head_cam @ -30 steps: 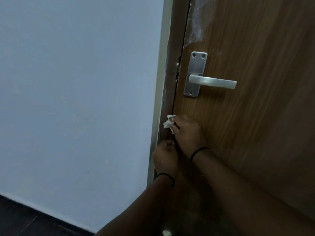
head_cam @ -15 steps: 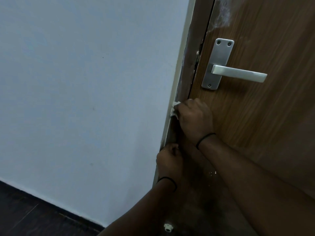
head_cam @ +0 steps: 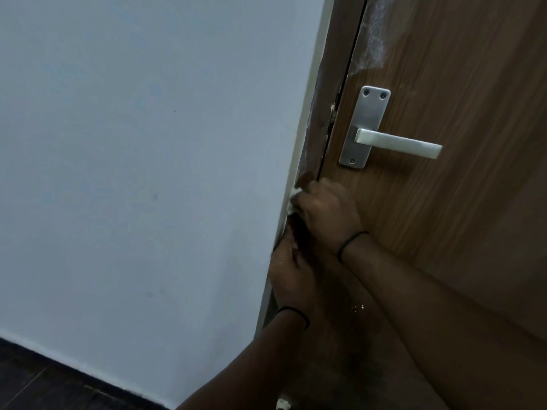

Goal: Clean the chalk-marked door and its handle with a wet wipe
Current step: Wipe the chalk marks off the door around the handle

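One wooden door [head_cam: 444, 84], one metal handle [head_cam: 398, 142], one white wipe [head_cam: 291, 202]. Two hands: left hand [head_cam: 288, 270] and right hand [head_cam: 328, 211], one black wristband on each, two in all.

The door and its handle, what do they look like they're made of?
The door looks like brown wood or wood-look laminate: fine grain lines run across it, with a dull sheen. Which of the two, I cannot tell. The handle and its plate seem to be brushed metal, perhaps steel or aluminium: silver-grey, satin, with visible screws. The whitish smear above looks like chalk dust.
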